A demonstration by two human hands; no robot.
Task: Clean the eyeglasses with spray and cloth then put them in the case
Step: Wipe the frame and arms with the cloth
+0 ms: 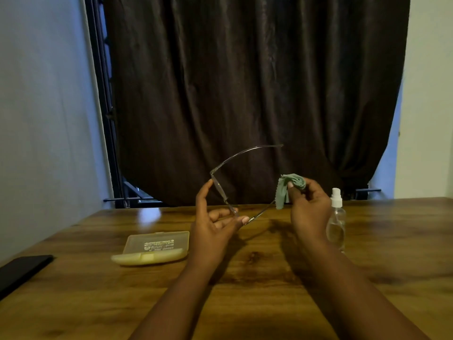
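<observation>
My left hand [215, 224] holds the clear-framed eyeglasses [221, 190] by the front, above the table, with both temples unfolded; one temple arcs up to the right. My right hand [308, 207] grips a bunched green cloth [291, 186] wrapped around the end of the lower temple. A clear spray bottle [336, 222] with a white nozzle stands upright just right of my right hand. The pale yellow translucent case [154, 249] lies shut on the table to the left of my left hand.
The wooden table [245, 278] spans the view. A black flat object [22, 268] lies at the table's left edge. A dark curtain [245, 82] hangs behind the table, with a window frame [107, 119] at its left.
</observation>
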